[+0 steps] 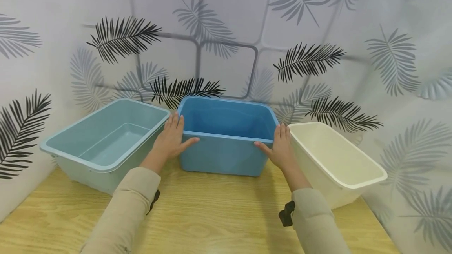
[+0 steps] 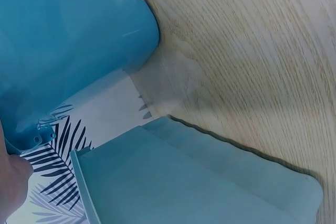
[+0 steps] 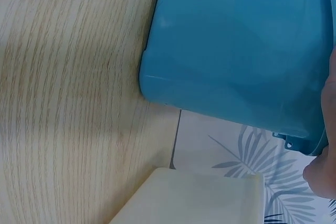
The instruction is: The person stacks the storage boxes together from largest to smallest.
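A deep blue plastic bin [image 1: 226, 154] stands upright on the wooden table, its open top facing up. At its left front corner is my left hand [image 1: 171, 138], with straight fingers along the side wall and the thumb laid across the front just under the rim. My right hand [image 1: 280, 148] mirrors this at the right front corner, its thumb pointing inward. Both hands touch the bin. Close up, the left wrist view shows the bin's smooth wall [image 2: 68, 30] and part of my left hand [image 2: 16, 182]; the right wrist view shows part of my right hand [image 3: 323, 171].
To the left stands a pale blue-green bin [image 1: 109, 167], angled, its rim close to my left hand. A cream bin [image 1: 318, 167] sits at the right beside my right hand. Behind them hangs a leaf-patterned backdrop [image 1: 226, 19]. The wooden table [image 1: 212, 214] extends toward me.
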A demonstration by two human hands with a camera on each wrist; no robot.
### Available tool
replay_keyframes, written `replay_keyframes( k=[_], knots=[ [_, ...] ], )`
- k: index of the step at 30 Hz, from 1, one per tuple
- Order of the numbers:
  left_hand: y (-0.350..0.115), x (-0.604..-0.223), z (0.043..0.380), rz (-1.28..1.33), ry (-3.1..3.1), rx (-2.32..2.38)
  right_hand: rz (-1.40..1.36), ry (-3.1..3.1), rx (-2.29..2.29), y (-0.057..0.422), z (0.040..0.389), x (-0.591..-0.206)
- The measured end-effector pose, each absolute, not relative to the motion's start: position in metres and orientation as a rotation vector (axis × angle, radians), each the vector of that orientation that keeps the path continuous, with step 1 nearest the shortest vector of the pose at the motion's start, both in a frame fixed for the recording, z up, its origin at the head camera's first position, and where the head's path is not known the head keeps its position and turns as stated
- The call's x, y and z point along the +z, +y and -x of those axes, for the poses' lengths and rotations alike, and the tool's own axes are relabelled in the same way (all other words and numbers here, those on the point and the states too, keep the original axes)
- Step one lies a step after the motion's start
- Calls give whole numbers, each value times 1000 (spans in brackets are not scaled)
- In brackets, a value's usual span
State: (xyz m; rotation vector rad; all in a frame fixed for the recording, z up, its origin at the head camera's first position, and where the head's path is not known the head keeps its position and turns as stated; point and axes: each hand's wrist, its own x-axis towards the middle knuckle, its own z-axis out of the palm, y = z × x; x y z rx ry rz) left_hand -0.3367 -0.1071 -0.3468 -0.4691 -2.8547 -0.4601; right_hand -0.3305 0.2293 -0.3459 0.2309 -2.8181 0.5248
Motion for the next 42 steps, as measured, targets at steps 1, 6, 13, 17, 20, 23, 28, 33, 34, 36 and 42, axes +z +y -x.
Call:
replay_keyframes(
  k=[1,6,13,17,20,23,28,33,34,36,42],
  knots=[
    [-107,-347,337,467,-2853,-468,-228,-2821,523,229,330,-346],
    [-106,-346,336,454,-2851,-489,-218,-2834,501,228,330,-345],
    [-104,-345,337,439,-2836,-513,-216,-2826,507,229,330,-344],
    [-104,-346,336,433,-2825,-505,-213,-2828,502,229,330,-344],
    [-103,-346,336,435,-2819,-500,-218,-2825,495,229,329,-344],
    [-103,-346,335,440,-2816,-495,-223,-2825,488,229,327,-344],
    [-104,-348,333,448,-2810,-499,-219,-2830,477,230,326,-345],
    [-104,-350,331,446,-2791,-494,-216,-2835,460,230,325,-346],
    [-104,-350,331,445,-2788,-494,-215,-2836,460,231,325,-346],
    [-105,-351,330,440,-2783,-500,-212,-2841,465,230,325,-346],
    [-105,-350,328,433,-2783,-499,-203,-2843,451,230,324,-346]
  ],
)
